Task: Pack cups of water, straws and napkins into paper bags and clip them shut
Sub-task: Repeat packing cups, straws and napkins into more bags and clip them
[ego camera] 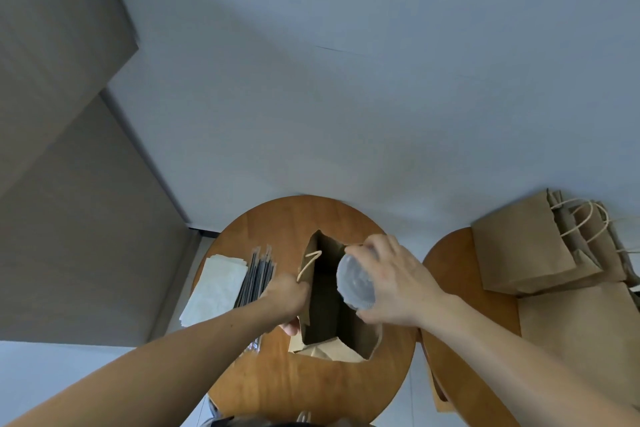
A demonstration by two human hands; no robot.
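An open brown paper bag stands upright on the round wooden table. My left hand grips the bag's left wall near its twine handle. My right hand holds a clear lidded plastic cup from the side, right over the bag's mouth at its right edge. The cup's lid faces the camera. Left of the bag lie a stack of white napkins and a bundle of wrapped straws.
A second round wooden table stands to the right, bearing a pile of flat brown paper bags with twine handles. More brown paper lies below them. A white wall is behind; the floor is grey at left.
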